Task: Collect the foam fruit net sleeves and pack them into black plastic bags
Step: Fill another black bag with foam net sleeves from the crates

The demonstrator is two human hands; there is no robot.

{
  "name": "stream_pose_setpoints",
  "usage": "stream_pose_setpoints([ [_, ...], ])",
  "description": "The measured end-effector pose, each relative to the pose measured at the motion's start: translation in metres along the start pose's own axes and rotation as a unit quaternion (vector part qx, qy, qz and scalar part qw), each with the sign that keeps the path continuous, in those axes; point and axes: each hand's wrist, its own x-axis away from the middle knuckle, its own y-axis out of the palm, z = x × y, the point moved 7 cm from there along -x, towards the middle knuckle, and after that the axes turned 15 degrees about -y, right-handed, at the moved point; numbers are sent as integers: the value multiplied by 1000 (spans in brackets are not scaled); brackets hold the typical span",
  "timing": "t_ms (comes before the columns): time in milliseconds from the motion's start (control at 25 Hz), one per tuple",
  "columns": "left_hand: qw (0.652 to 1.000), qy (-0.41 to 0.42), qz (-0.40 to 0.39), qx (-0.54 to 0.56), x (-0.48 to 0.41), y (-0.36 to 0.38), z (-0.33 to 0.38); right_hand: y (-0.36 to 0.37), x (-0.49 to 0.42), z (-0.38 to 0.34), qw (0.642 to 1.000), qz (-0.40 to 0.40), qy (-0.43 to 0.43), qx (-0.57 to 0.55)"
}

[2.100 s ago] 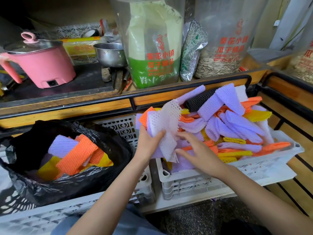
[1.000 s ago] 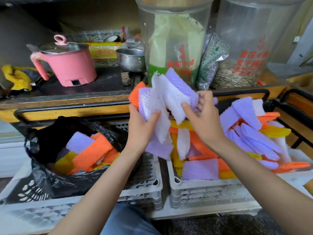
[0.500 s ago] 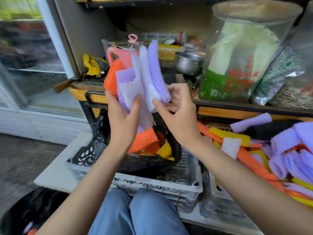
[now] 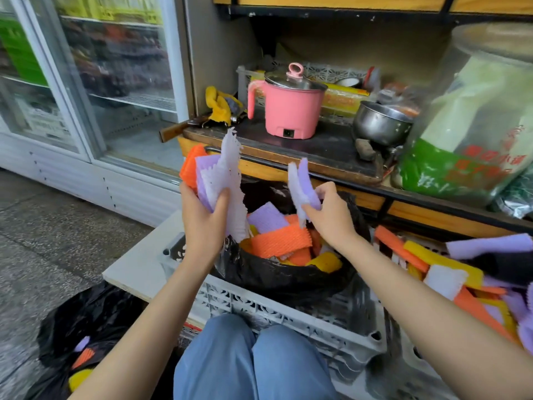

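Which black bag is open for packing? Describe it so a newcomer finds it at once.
Find the pink pot on the shelf; in front of it stands a grey crate. The black bag sits in that crate, open, with orange foam sleeves showing. The other bag lies on the floor.

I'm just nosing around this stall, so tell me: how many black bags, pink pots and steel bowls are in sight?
Black bags: 2 (crate bag, floor bag)
Pink pot: 1
Steel bowl: 1
Total: 4
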Motion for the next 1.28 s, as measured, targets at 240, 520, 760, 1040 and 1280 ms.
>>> stream_pose_setpoints([
  [240,999,-30,-41,16,-2,-3,-8,68,26,-8,944,-317,-25,86],
  [520,993,-50,-107,8,4,7,-5,4,22,-57,940,-104,25,-323],
  [760,957,-92,-226,156,29,49,-1,8,32,-71,921,-150,16,-360],
  [1040,972,66,-111,-197,8,54,-7,-6,19,-49,938,-38,23,-344],
  [1280,882,24,-109,-458,-28,45,-50,-5,10,-9,971,-18,35,-235],
])
